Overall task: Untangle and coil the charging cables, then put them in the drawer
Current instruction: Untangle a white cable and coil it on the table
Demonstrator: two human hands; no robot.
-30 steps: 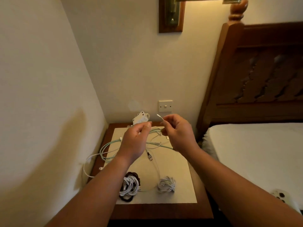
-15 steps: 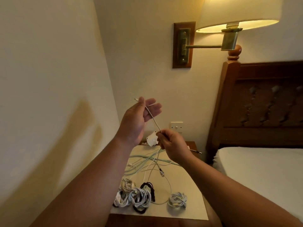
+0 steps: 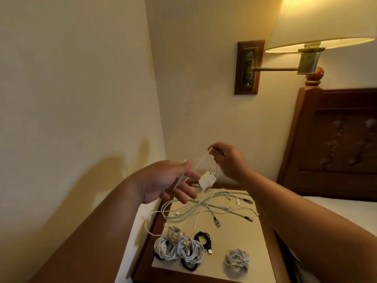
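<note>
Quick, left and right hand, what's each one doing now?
Left hand: fingers nearly straight, white cable running across them; grip cannot be told.
Right hand: pinching the same cable higher up.

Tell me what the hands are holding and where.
A thin white charging cable: the right hand pinches it partway along; its end section runs across the straight fingers of the left hand, grip unclear.

No text, label, brand or number can be read anywhere; any print on the small things is too blurred.
</note>
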